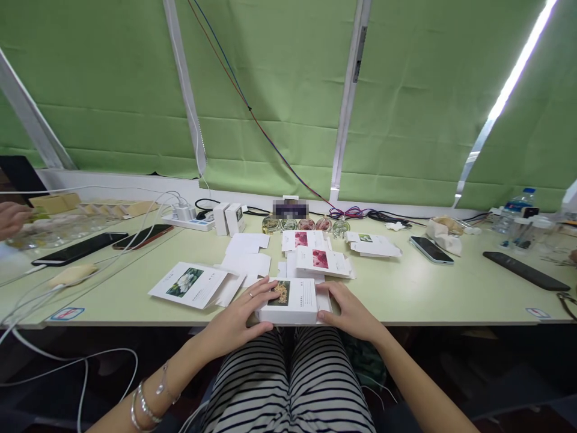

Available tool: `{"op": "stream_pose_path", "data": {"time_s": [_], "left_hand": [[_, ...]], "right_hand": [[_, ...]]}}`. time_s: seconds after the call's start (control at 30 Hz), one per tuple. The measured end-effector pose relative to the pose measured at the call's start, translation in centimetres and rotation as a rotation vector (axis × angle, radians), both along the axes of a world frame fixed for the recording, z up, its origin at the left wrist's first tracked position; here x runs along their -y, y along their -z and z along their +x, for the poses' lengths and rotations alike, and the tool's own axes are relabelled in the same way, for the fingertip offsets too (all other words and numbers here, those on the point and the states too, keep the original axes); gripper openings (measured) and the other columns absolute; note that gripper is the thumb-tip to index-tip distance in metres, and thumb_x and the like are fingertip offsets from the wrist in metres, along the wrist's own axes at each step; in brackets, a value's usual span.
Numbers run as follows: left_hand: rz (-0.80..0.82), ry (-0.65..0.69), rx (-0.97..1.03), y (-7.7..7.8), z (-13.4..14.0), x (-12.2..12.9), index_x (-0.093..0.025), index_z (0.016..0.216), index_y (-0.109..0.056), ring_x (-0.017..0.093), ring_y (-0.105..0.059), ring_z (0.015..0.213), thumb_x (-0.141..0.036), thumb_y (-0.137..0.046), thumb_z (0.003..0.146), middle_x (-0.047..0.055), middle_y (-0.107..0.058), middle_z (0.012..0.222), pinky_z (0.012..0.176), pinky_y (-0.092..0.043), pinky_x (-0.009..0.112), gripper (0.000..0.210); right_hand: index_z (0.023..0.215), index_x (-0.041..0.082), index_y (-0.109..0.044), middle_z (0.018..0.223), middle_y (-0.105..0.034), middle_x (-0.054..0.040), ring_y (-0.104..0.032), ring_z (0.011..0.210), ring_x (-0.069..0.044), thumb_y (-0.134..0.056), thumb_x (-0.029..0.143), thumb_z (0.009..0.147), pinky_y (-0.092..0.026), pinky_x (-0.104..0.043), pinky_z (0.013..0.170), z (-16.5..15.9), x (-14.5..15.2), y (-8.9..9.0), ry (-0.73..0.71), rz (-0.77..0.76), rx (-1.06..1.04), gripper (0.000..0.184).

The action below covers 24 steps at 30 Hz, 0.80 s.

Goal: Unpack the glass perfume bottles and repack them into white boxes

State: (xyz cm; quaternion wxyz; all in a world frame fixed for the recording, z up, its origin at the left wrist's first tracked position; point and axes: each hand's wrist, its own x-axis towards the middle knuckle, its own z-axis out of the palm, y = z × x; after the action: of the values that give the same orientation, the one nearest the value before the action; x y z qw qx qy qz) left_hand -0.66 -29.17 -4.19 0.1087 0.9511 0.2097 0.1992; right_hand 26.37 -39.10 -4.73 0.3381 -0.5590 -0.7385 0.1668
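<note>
A white paper box [295, 310] with a yellow flower picture lies at the table's front edge, its body opened out into shape. My left hand [252, 307] grips its left end, fingers over the top and thumb at the near side. At the right end, my right hand [349, 310] holds the box around its end flap, thumb on the near corner. Just beyond lie flatter cartons with pink flower pictures [322, 261]. A carton with a white flower picture [189, 285] rests to the left, and a blank white carton [246, 261] lies behind it.
Several round glass jars [306, 224] stand at the back, beside two upright white boxes [234, 218]. A carton with a green picture [374, 245] and a phone [431, 249] lie right. Left are a power strip [189, 221], cables, phones and another person's hand [12, 219].
</note>
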Motion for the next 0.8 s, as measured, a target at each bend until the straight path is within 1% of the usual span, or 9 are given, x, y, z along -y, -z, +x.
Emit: {"op": "stream_pose_path", "data": {"time_s": [0.07,0.13,0.27,0.33,0.4,0.47,0.6,0.67,0.8], "left_hand": [[0.003,0.005,0.004,0.02,0.03,0.00,-0.031,0.131,-0.039,0.021,-0.023,0.135,-0.028,-0.054,0.085,0.002,-0.033,0.144,0.107,-0.029,0.045,0.049],[0.009,0.009,0.015,0.09,0.08,-0.02,-0.030,0.130,-0.041,0.021,-0.024,0.134,-0.027,-0.054,0.085,0.003,-0.035,0.143,0.107,-0.030,0.045,0.047],[0.030,0.023,0.042,0.28,0.11,-0.13,-0.027,0.125,-0.046,0.022,-0.027,0.133,-0.025,-0.053,0.085,0.005,-0.039,0.140,0.106,-0.031,0.044,0.040],[0.033,0.029,0.046,0.31,0.08,-0.16,-0.026,0.124,-0.047,0.022,-0.028,0.133,-0.024,-0.053,0.085,0.005,-0.040,0.139,0.106,-0.032,0.045,0.039],[0.031,0.032,0.044,0.28,0.06,-0.15,-0.026,0.124,-0.047,0.022,-0.028,0.133,-0.024,-0.053,0.085,0.005,-0.040,0.139,0.106,-0.032,0.045,0.040],[0.029,0.032,0.040,0.22,0.07,-0.10,-0.026,0.124,-0.047,0.023,-0.028,0.133,-0.024,-0.053,0.085,0.006,-0.039,0.140,0.106,-0.032,0.045,0.040],[0.025,0.028,0.033,0.17,0.12,-0.01,-0.027,0.126,-0.046,0.023,-0.028,0.133,-0.024,-0.052,0.085,0.006,-0.038,0.140,0.105,-0.032,0.046,0.041],[0.021,0.034,0.035,0.22,0.12,-0.03,-0.027,0.126,-0.045,0.023,-0.027,0.133,-0.024,-0.052,0.086,0.005,-0.038,0.140,0.106,-0.032,0.046,0.041],[0.026,0.044,0.043,0.42,0.05,-0.17,-0.028,0.126,-0.044,0.023,-0.027,0.133,-0.025,-0.052,0.086,0.005,-0.038,0.140,0.106,-0.032,0.046,0.042]], "right_hand": [[0.116,0.021,-0.048,0.122,-0.050,-0.0090,-0.043,0.115,-0.024,-0.059,0.038,0.079,-0.035,-0.040,0.098,0.01,0.09,-0.08,-0.047,0.014,-0.017,0.043],[0.114,0.022,-0.049,0.126,-0.046,-0.0092,-0.041,0.119,-0.024,-0.062,0.040,0.077,-0.034,-0.040,0.099,0.12,0.17,-0.11,-0.088,0.012,-0.041,0.043],[0.119,0.021,-0.042,0.136,-0.033,-0.0112,-0.043,0.117,-0.023,-0.067,0.038,0.071,-0.040,-0.038,0.095,0.55,0.18,0.17,-0.085,-0.017,-0.143,0.057],[0.123,0.022,-0.038,0.134,-0.035,-0.0107,-0.046,0.112,-0.022,-0.068,0.037,0.071,-0.040,-0.038,0.095,0.74,0.18,0.32,-0.109,-0.034,-0.201,0.062],[0.125,0.022,-0.035,0.128,-0.043,-0.0098,-0.049,0.109,-0.021,-0.067,0.038,0.073,-0.040,-0.039,0.096,0.82,0.23,0.36,-0.117,-0.062,-0.235,0.064],[0.122,0.022,-0.037,0.127,-0.045,-0.0100,-0.049,0.109,-0.021,-0.066,0.040,0.074,-0.041,-0.040,0.095,0.78,0.28,0.31,-0.112,-0.066,-0.249,0.059],[0.103,0.020,-0.048,0.136,-0.037,-0.0107,-0.041,0.121,-0.023,-0.064,0.041,0.075,-0.039,-0.039,0.098,0.64,0.29,0.19,-0.136,-0.023,-0.212,0.038],[0.102,0.020,-0.050,0.135,-0.037,-0.0112,-0.038,0.125,-0.023,-0.063,0.043,0.076,-0.039,-0.039,0.098,0.64,0.27,0.19,-0.132,-0.012,-0.180,0.037],[0.108,0.020,-0.050,0.133,-0.037,-0.0121,-0.034,0.127,-0.023,-0.061,0.045,0.078,-0.038,-0.038,0.100,0.79,0.31,0.19,-0.144,0.021,-0.140,0.041]]}}
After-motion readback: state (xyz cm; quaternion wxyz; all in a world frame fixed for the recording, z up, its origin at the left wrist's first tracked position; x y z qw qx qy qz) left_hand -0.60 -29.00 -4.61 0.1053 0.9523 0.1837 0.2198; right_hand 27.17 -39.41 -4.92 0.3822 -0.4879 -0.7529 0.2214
